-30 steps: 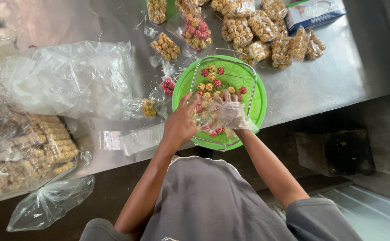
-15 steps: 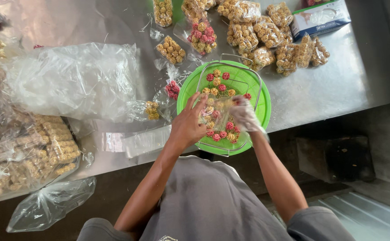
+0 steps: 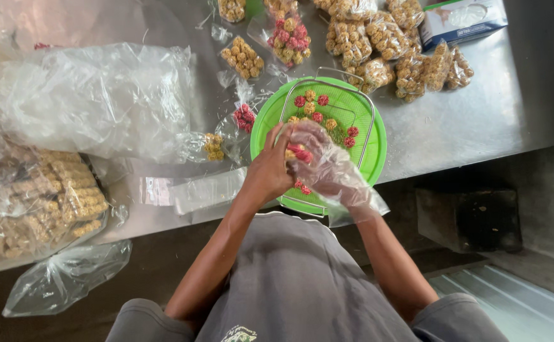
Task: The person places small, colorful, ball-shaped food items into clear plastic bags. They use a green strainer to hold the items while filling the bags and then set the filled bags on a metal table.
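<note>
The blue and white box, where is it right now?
In the head view the blue and white box lies at the top right of the metal table, just beyond the bagged snacks.

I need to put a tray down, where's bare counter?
Bare steel lies right of the green basket, below the blue box. The counter's left is crowded with plastic bags, and the top edge with filled snack bags.

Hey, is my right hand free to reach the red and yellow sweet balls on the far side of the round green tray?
Probably yes. The right hand, inside a clear plastic bag, hovers over the green tray, and nothing lies between it and the sweet balls.
</note>
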